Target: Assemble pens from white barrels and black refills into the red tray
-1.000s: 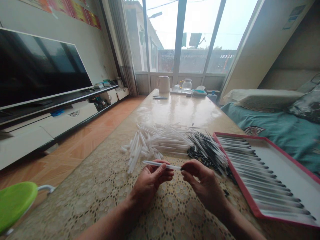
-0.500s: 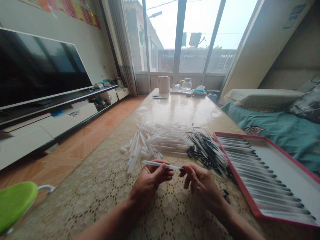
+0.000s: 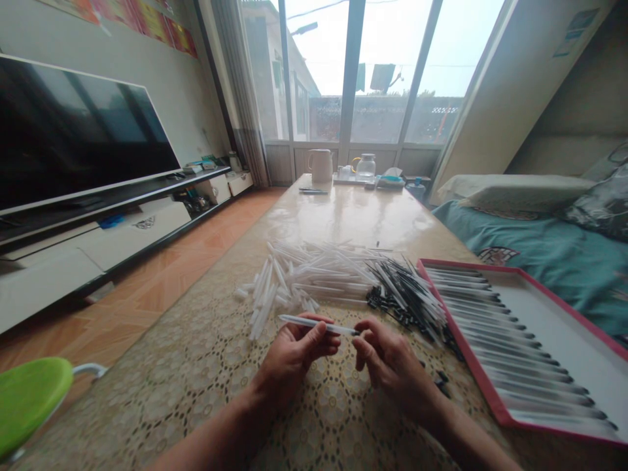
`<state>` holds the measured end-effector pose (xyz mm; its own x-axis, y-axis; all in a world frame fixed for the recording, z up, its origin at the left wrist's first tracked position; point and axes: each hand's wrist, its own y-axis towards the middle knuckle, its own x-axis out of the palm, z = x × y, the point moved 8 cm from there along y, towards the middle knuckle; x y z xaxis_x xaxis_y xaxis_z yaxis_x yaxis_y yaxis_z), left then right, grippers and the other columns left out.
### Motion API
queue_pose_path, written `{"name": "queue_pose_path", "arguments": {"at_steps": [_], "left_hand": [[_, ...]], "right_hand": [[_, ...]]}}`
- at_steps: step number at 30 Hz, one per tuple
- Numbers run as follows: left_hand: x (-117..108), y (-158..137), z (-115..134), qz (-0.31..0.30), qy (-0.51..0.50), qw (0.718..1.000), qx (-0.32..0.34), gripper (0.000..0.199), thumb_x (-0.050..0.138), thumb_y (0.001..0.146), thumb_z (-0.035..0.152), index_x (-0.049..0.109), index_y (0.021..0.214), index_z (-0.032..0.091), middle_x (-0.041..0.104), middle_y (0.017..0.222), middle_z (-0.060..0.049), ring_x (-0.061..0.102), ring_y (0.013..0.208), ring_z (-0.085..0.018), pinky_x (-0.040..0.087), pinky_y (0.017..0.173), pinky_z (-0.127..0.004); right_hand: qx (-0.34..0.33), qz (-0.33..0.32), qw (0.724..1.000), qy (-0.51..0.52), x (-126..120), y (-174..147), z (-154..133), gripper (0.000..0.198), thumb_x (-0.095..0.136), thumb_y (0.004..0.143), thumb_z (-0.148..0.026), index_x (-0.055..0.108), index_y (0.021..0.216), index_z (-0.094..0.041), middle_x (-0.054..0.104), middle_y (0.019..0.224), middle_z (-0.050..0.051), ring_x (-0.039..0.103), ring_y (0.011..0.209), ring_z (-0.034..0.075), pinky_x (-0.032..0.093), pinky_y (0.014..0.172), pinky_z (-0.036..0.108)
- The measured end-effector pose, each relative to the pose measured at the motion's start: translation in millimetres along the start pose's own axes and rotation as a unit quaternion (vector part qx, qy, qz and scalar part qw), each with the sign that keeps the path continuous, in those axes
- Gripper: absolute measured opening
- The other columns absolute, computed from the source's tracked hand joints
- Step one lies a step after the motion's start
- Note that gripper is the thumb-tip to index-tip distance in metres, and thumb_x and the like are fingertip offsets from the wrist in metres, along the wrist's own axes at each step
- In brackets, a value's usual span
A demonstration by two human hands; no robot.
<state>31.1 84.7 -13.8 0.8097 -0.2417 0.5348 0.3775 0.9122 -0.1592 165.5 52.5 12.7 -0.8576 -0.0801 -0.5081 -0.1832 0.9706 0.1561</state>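
Item: one pen (image 3: 339, 328), pale barrel, dark end piece, above the patterned table (image 3: 196, 379). You had it across the fingers of your left hand (image 3: 297, 350), its pointed end out beyond them to the left and its dark end to the right, at the fingertips of your right hand (image 3: 390, 356); it lay nearly level, dipping slightly rightward

Left hand: thumb on top, fingers beneath, pinching the barrel at about its middle; forearm in from the lower left, palm turned up and inward

Right hand: thumb and forefinger pinching the dark end, other fingers curled in; back of the hand partly uppermost, forearm in from the lower right

Surroundings: a heap of whitish barrels (image 3: 333, 265) lay beyond your hands; a bundle of dark refills (image 3: 409, 291) lay just right of it; small black pieces (image 3: 443, 379) sat near your right wrist; a red-rimmed tray (image 3: 507, 418) stood further right, holding a row of pens (image 3: 510, 340) side by side
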Motion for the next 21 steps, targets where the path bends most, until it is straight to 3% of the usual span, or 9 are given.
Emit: {"name": "queue_pose_path", "arguments": {"at_steps": [2, 7, 12, 17, 21], "left_hand": [[-0.5, 0.4, -1.4, -0.003, 0.001, 1.000, 0.000, 0.015, 0.069, 0.075, 0.023, 0.066, 0.084, 0.012, 0.072, 0.072, -0.008, 0.067, 0.066, -0.015, 0.053, 0.066, -0.026], [-0.6, 2.2, -6.4, -0.021, 0.002, 1.000, -0.010, 0.016, 0.069, 0.075, 0.023, 0.066, 0.086, 0.012, 0.072, 0.072, -0.008, 0.067, 0.067, -0.015, 0.053, 0.067, -0.026], [-2.3, 4.2, -5.1, -0.020, -0.003, 1.000, 0.000, 0.016, 0.069, 0.076, 0.024, 0.066, 0.086, 0.012, 0.073, 0.074, -0.007, 0.067, 0.067, -0.014, 0.053, 0.067, -0.025], [-0.4, 3.0, -5.9, -0.030, 0.005, 0.999, -0.009, 0.017, 0.069, 0.076, 0.024, 0.066, 0.087, 0.012, 0.073, 0.072, -0.007, 0.068, 0.068, -0.015, 0.053, 0.067, -0.025], [-2.4, 3.8, -5.4, -0.020, 0.003, 1.000, -0.002, 0.018, 0.070, 0.075, 0.025, 0.065, 0.087, 0.012, 0.073, 0.074, -0.007, 0.068, 0.067, -0.014, 0.053, 0.067, -0.025]], "right_hand": [[-0.002, -0.001, 1.000, -0.012, -0.2, 0.2, -0.4, 0.021, 0.038, 0.094, -0.037, 0.050, 0.090, -0.019, 0.060, 0.061, -0.002, 0.049, 0.045, 0.009, 0.036, 0.046, 0.019], [-0.008, 0.002, 1.000, -0.017, -0.3, 0.3, 1.0, 0.040, 0.028, 0.096, -0.040, 0.049, 0.069, -0.019, 0.057, 0.053, -0.002, 0.050, 0.045, 0.009, 0.037, 0.050, 0.020], [-0.005, 0.007, 0.999, -0.032, -2.2, 1.4, 2.5, 0.020, 0.039, 0.093, -0.037, 0.049, 0.088, -0.020, 0.061, 0.056, -0.003, 0.053, 0.049, 0.011, 0.037, 0.051, 0.021], [-0.011, 0.005, 0.999, -0.040, -1.1, 1.9, 3.0, 0.039, 0.029, 0.096, -0.039, 0.047, 0.068, -0.020, 0.059, 0.054, -0.001, 0.053, 0.050, 0.011, 0.037, 0.053, 0.022], [-0.006, 0.005, 0.999, -0.034, -1.6, 1.0, 2.3, 0.024, 0.035, 0.094, -0.038, 0.049, 0.087, -0.020, 0.060, 0.057, -0.003, 0.053, 0.050, 0.011, 0.036, 0.052, 0.021]]}}
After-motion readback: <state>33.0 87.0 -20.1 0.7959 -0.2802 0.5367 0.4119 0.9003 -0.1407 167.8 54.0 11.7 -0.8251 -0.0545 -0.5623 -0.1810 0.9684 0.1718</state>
